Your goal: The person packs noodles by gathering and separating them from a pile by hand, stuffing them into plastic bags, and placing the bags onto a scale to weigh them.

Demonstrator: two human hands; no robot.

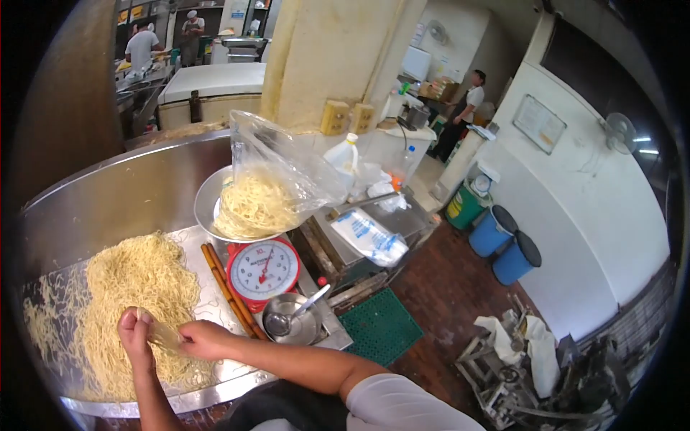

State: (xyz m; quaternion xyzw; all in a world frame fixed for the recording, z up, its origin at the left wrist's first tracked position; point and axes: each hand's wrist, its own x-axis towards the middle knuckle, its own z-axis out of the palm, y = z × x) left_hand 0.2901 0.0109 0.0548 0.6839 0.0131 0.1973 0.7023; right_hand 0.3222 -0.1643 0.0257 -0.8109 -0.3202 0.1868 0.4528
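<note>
Noodles, pale yellow and loose, lie heaped beneath and beyond my fingers in a high-walled steel basin. My left hand is raised over the heap, fingers curled narrow on what looks like a thin clear plastic bag; my right hand pinches its other side, so the film spans the gap between them. Just past my right fingers lie 2 wooden rods, and beside these stands a red-rimmed dial scale. Farther out, a noodle-filled plastic bag rests in a round metal pan. Right of my fingers, a small metal bowl holds a ladle.
</note>
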